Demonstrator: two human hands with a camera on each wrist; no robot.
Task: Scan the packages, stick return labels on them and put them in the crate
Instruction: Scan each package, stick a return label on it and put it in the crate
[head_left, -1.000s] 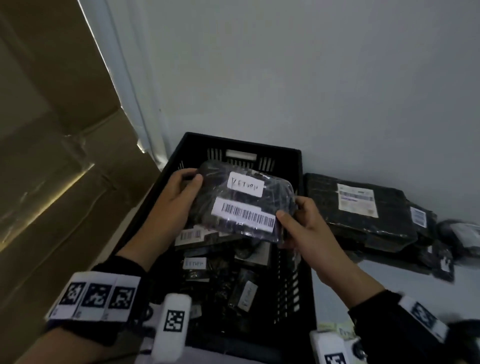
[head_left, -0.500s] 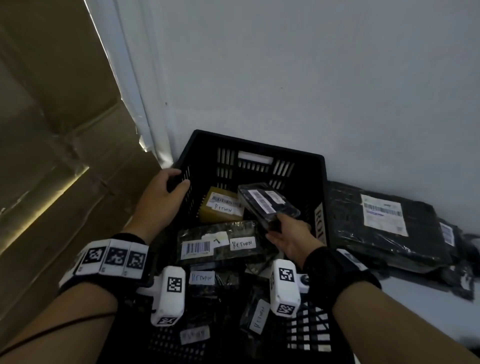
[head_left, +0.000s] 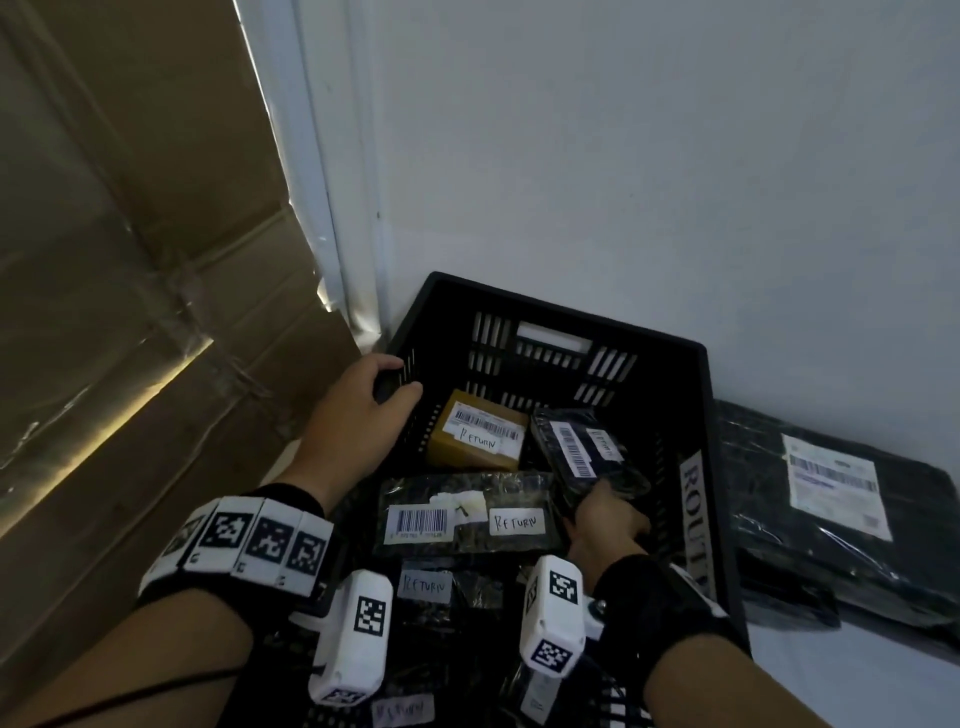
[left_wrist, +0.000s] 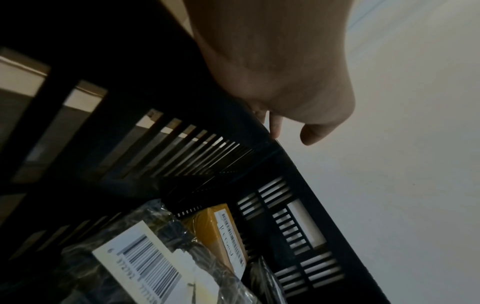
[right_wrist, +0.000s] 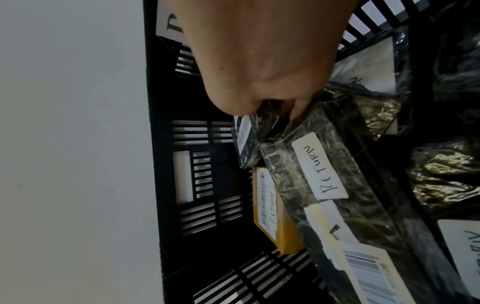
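Right hand (head_left: 605, 519) has carried the small black plastic-wrapped package (head_left: 584, 451) down into the slotted black plastic crate (head_left: 698, 405), apparently still pinching it near the far right corner; left hand (head_left: 363, 410) now grips the left rim.

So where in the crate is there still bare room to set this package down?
Bare floor shows in the crate along its far wall, beyond the brown box and the small package that the right hand holds. The near half is crowded with overlapping black packages.
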